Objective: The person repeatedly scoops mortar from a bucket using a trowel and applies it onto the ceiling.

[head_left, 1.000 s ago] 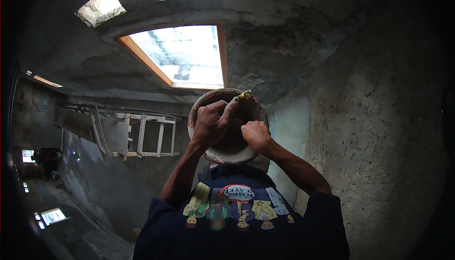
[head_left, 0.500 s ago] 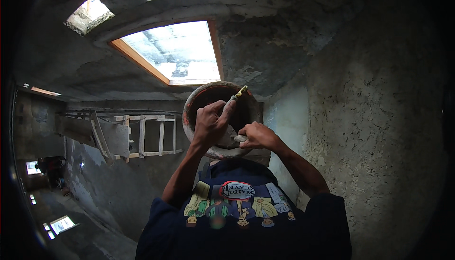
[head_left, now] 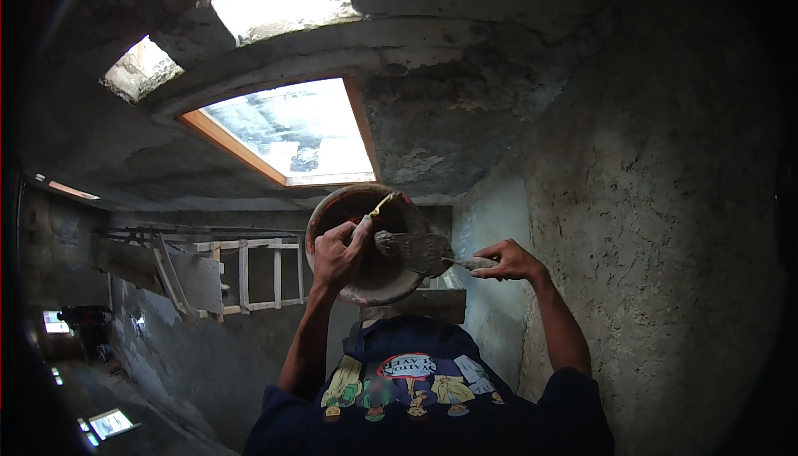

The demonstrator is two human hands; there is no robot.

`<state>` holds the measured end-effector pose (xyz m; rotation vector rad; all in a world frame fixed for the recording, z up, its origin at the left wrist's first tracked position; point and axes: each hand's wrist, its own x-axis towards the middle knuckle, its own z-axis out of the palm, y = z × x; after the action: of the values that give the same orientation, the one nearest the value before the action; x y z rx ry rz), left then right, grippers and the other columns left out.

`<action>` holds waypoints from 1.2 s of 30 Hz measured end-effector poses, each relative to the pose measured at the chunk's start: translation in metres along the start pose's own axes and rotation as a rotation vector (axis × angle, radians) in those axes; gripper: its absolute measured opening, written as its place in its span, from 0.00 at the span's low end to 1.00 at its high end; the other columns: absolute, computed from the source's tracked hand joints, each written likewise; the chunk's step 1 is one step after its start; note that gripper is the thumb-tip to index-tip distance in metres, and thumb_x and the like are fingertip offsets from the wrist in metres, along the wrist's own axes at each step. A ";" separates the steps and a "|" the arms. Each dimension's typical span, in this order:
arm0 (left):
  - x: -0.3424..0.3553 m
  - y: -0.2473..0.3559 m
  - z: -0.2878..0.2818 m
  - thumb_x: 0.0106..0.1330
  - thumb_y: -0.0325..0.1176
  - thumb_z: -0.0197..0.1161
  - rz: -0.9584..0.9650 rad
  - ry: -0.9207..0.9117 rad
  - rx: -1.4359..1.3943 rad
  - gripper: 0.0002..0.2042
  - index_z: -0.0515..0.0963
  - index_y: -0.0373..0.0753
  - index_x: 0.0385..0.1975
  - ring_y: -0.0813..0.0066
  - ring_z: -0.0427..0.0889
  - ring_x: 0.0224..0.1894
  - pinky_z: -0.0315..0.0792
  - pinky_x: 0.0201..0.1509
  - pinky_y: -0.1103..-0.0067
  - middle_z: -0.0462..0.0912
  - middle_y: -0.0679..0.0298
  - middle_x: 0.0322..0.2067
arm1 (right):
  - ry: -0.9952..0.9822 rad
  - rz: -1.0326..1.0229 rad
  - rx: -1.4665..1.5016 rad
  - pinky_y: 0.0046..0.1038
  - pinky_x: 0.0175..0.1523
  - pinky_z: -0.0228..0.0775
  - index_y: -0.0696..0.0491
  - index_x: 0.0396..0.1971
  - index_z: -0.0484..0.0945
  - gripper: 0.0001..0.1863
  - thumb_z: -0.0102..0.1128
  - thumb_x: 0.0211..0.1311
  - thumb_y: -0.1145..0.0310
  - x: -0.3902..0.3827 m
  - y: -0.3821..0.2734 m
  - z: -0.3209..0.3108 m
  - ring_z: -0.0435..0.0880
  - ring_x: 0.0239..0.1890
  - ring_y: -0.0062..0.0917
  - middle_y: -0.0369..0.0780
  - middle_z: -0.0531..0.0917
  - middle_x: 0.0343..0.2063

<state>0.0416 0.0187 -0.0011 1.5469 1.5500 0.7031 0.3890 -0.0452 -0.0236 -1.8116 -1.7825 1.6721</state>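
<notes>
A round bucket (head_left: 318, 204) with a mortar-caked rim hangs or stands in front of my body; its underside is hidden. My left hand (head_left: 337, 255) is closed at its near left side, gripping a grey-crusted cord with a yellow end (head_left: 382, 204) that reaches over the opening. Most of that grip is hidden by my fingers. In my right hand (head_left: 509, 261), to the right of the bucket, is a trowel (head_left: 428, 255), held by its handle. The blade lies roughly level across the bucket's right rim, covered in wet grey mortar.
A wooden board (head_left: 424, 305) sits just below the bucket. Rough plastered wall (head_left: 640, 231) rises close on my right. Ahead is a wood-framed window (head_left: 291, 136). A wooden ladder-like frame (head_left: 262, 273) stands to the left, and a dark figure or object (head_left: 87, 319) is farther back.
My right hand has moved right, bringing the mortar-laden trowel up out of the bucket. My left hand keeps its grip. The whole view has shifted, with bucket and window lower in the picture.
</notes>
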 end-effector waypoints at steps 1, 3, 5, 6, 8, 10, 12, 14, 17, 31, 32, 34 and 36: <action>0.001 -0.001 0.001 0.67 0.48 0.61 -0.007 0.003 0.010 0.22 0.77 0.31 0.23 0.82 0.66 0.16 0.62 0.22 0.74 0.69 0.58 0.12 | 0.005 -0.001 0.000 0.24 0.30 0.74 0.60 0.45 0.83 0.31 0.74 0.48 0.51 -0.001 0.011 -0.010 0.82 0.22 0.20 0.42 0.86 0.25; 0.004 -0.006 0.005 0.66 0.49 0.62 -0.008 -0.009 0.044 0.23 0.78 0.31 0.22 0.81 0.64 0.15 0.61 0.20 0.73 0.68 0.58 0.10 | 0.041 0.071 0.015 0.23 0.26 0.72 0.60 0.45 0.83 0.29 0.76 0.47 0.53 -0.010 0.041 -0.030 0.80 0.20 0.17 0.40 0.85 0.23; 0.007 -0.006 0.006 0.65 0.50 0.63 -0.004 -0.016 0.049 0.24 0.77 0.31 0.21 0.81 0.63 0.14 0.60 0.20 0.73 0.67 0.58 0.09 | 0.033 0.111 0.008 0.23 0.26 0.72 0.60 0.45 0.83 0.29 0.76 0.47 0.54 -0.017 0.062 -0.050 0.79 0.20 0.17 0.40 0.85 0.23; 0.007 -0.005 0.004 0.65 0.51 0.63 -0.035 -0.026 0.084 0.25 0.77 0.30 0.18 0.81 0.62 0.13 0.59 0.19 0.73 0.66 0.58 0.08 | 0.009 0.147 0.000 0.23 0.27 0.72 0.60 0.45 0.83 0.29 0.76 0.47 0.54 -0.017 0.072 -0.059 0.79 0.20 0.18 0.40 0.85 0.23; 0.008 -0.003 -0.001 0.64 0.52 0.64 -0.064 -0.036 0.119 0.27 0.76 0.30 0.16 0.81 0.61 0.13 0.59 0.18 0.73 0.64 0.59 0.07 | -0.015 0.238 -0.064 0.23 0.28 0.72 0.58 0.45 0.83 0.29 0.76 0.47 0.54 -0.015 0.085 -0.077 0.79 0.21 0.17 0.38 0.84 0.21; 0.008 -0.001 -0.008 0.62 0.52 0.66 -0.091 -0.110 0.146 0.27 0.75 0.30 0.14 0.87 0.57 0.16 0.54 0.17 0.76 0.58 0.66 0.07 | -0.090 0.285 -0.149 0.24 0.26 0.70 0.54 0.45 0.85 0.25 0.75 0.48 0.56 -0.009 0.088 -0.094 0.77 0.19 0.16 0.35 0.83 0.20; 0.006 0.004 -0.014 0.61 0.50 0.67 -0.094 -0.149 0.157 0.26 0.77 0.31 0.14 0.87 0.59 0.14 0.56 0.17 0.76 0.62 0.64 0.07 | -0.125 0.298 -0.180 0.25 0.26 0.69 0.52 0.44 0.86 0.23 0.73 0.50 0.54 0.003 0.090 -0.110 0.76 0.19 0.16 0.34 0.82 0.18; 0.000 0.002 -0.020 0.59 0.50 0.69 -0.100 -0.150 0.138 0.26 0.77 0.30 0.14 0.82 0.64 0.12 0.61 0.17 0.74 0.69 0.59 0.07 | -0.216 0.361 -0.227 0.26 0.26 0.69 0.52 0.41 0.86 0.21 0.71 0.52 0.53 0.023 0.084 -0.127 0.76 0.19 0.17 0.34 0.82 0.19; -0.011 0.005 -0.030 0.57 0.50 0.70 -0.107 -0.171 0.171 0.25 0.78 0.31 0.15 0.81 0.67 0.12 0.62 0.17 0.75 0.71 0.59 0.08 | -0.250 0.379 -0.231 0.27 0.28 0.70 0.52 0.39 0.87 0.20 0.68 0.55 0.51 0.072 0.095 -0.161 0.77 0.21 0.18 0.35 0.83 0.22; -0.033 0.000 -0.031 0.60 0.48 0.70 -0.207 -0.005 0.086 0.24 0.75 0.31 0.14 0.82 0.62 0.12 0.58 0.16 0.76 0.65 0.62 0.07 | 0.343 0.186 -0.768 0.40 0.39 0.77 0.60 0.42 0.80 0.28 0.71 0.45 0.55 0.253 0.075 -0.265 0.85 0.37 0.34 0.51 0.83 0.37; -0.032 0.000 -0.030 0.60 0.48 0.70 -0.226 -0.009 0.078 0.24 0.76 0.31 0.14 0.82 0.62 0.12 0.58 0.16 0.76 0.65 0.62 0.07 | 0.332 0.101 -0.999 0.42 0.45 0.77 0.57 0.42 0.81 0.28 0.71 0.43 0.54 0.258 0.090 -0.259 0.84 0.43 0.35 0.52 0.83 0.41; -0.034 -0.003 -0.031 0.60 0.47 0.70 -0.257 -0.004 0.080 0.24 0.76 0.31 0.15 0.83 0.62 0.12 0.58 0.16 0.77 0.65 0.62 0.07 | 0.293 0.161 -1.005 0.46 0.52 0.72 0.48 0.45 0.82 0.25 0.70 0.45 0.54 0.261 0.077 -0.230 0.80 0.50 0.39 0.50 0.80 0.45; -0.033 -0.007 -0.028 0.60 0.48 0.70 -0.281 -0.024 0.079 0.24 0.77 0.31 0.15 0.83 0.62 0.12 0.58 0.16 0.77 0.65 0.63 0.07 | 0.388 0.066 -1.130 0.45 0.48 0.74 0.42 0.47 0.81 0.20 0.64 0.52 0.58 0.271 0.089 -0.224 0.82 0.45 0.40 0.48 0.79 0.44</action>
<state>0.0117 -0.0095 0.0125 1.3517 1.7509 0.4682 0.5270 0.2615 -0.1597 -2.2764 -2.6753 0.1271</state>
